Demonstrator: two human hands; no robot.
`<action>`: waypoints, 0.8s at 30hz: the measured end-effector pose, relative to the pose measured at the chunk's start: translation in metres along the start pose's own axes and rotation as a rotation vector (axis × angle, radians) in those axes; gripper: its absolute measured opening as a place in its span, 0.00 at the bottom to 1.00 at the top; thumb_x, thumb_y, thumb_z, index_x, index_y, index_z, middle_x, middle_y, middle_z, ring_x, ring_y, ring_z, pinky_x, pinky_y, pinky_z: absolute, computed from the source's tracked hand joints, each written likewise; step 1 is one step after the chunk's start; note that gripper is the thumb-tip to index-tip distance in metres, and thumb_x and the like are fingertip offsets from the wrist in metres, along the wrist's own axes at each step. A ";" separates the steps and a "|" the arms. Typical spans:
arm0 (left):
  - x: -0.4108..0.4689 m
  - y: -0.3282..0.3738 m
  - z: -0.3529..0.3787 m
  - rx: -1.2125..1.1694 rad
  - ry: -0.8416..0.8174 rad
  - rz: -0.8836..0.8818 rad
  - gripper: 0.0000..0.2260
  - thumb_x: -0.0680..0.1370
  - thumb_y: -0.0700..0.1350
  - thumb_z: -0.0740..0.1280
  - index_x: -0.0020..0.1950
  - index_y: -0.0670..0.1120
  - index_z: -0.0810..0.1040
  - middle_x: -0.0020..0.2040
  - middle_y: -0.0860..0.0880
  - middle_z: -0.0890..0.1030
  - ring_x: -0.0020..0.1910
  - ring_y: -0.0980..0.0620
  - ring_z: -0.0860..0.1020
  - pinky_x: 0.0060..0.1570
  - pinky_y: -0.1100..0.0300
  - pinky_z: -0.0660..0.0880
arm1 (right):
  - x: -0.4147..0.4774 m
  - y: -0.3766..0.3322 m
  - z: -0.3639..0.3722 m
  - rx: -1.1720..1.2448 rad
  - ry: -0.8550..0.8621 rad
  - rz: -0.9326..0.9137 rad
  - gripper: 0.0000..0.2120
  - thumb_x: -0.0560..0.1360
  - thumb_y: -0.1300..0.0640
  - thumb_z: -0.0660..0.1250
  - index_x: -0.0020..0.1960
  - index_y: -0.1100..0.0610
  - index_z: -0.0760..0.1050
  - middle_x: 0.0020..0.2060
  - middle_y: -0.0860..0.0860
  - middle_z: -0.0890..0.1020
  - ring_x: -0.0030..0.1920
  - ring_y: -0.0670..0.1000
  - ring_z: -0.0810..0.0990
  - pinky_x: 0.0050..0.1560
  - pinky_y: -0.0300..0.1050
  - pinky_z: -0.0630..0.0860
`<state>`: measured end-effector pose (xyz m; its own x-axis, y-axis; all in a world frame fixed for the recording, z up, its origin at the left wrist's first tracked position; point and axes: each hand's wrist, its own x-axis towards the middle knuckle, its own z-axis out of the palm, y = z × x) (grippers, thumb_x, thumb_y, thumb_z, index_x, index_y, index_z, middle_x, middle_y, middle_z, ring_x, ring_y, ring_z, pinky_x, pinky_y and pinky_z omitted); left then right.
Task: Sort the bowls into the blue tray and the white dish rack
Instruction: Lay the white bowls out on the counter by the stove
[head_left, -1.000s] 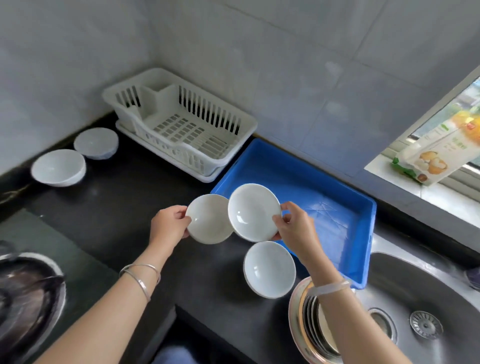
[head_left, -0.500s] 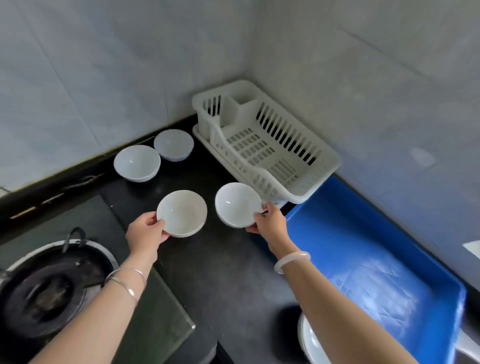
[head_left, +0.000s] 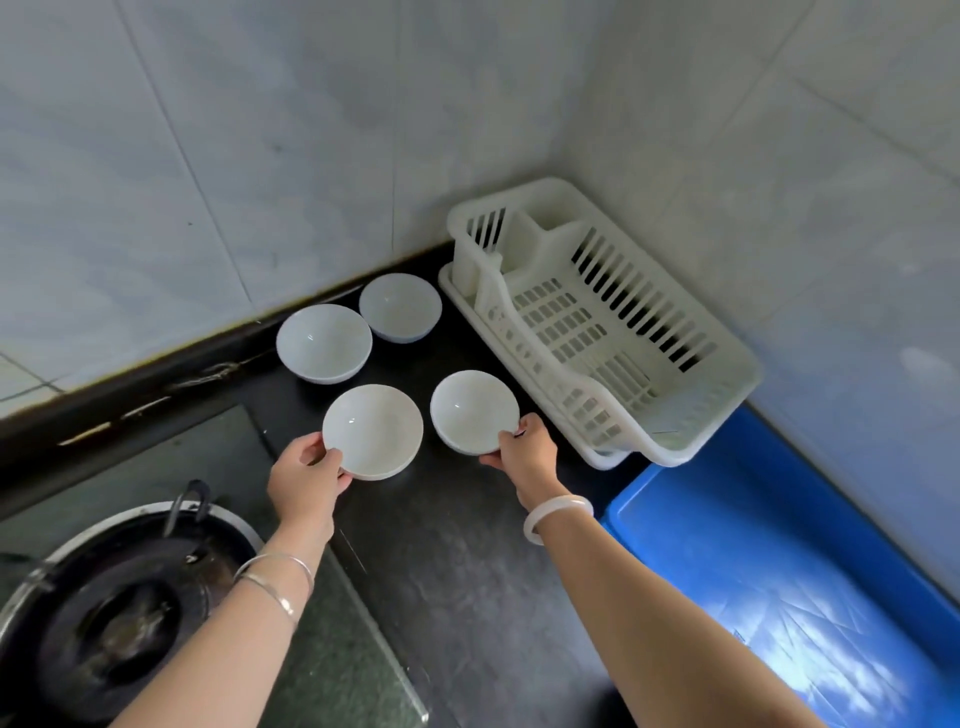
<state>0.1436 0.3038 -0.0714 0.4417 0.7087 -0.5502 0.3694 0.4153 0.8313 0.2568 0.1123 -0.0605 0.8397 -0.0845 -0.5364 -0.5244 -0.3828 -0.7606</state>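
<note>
My left hand (head_left: 304, 480) grips the near rim of a white bowl (head_left: 374, 428) low over the black counter. To its right, my right hand (head_left: 524, 454) pinches the rim of a smaller white bowl (head_left: 474, 410). Behind them two more white bowls stand against the wall, one at the left (head_left: 323, 342) and one further back (head_left: 400, 306). The white dish rack (head_left: 691, 358) sits in the corner to the right with nothing in it. The blue tray (head_left: 675, 525) lies at the lower right and holds no bowls.
A dark wok (head_left: 119, 613) sits on the glass stove top (head_left: 337, 649) at the lower left. Tiled walls close the counter (head_left: 467, 571) at the back and right.
Both hands carried their bowls leftward, away from the blue tray, and lowered them toward the counter near the two bowls by the wall. The view swung left; the sink is out of sight.
</note>
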 end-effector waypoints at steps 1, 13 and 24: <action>0.000 -0.002 0.000 -0.005 0.000 -0.005 0.13 0.74 0.33 0.64 0.57 0.43 0.77 0.57 0.43 0.79 0.54 0.41 0.79 0.46 0.55 0.79 | 0.001 0.001 0.002 0.000 -0.001 0.006 0.06 0.76 0.66 0.60 0.45 0.55 0.68 0.53 0.54 0.73 0.39 0.49 0.80 0.32 0.40 0.81; -0.014 -0.011 0.007 -0.190 -0.082 -0.163 0.17 0.78 0.37 0.61 0.66 0.47 0.71 0.58 0.46 0.75 0.51 0.44 0.79 0.49 0.55 0.77 | -0.017 0.019 0.003 0.325 -0.194 0.169 0.29 0.77 0.60 0.66 0.74 0.49 0.59 0.56 0.55 0.78 0.43 0.51 0.86 0.53 0.49 0.81; -0.010 -0.002 0.015 -0.333 -0.059 -0.160 0.16 0.78 0.38 0.62 0.66 0.45 0.71 0.60 0.44 0.76 0.56 0.43 0.79 0.54 0.54 0.76 | 0.001 -0.012 0.030 0.485 -0.255 0.136 0.28 0.77 0.66 0.63 0.75 0.54 0.60 0.48 0.51 0.80 0.42 0.48 0.86 0.43 0.38 0.82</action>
<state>0.1505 0.2876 -0.0683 0.4499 0.5893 -0.6711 0.1559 0.6880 0.7087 0.2593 0.1447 -0.0630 0.7311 0.1443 -0.6668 -0.6807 0.0874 -0.7274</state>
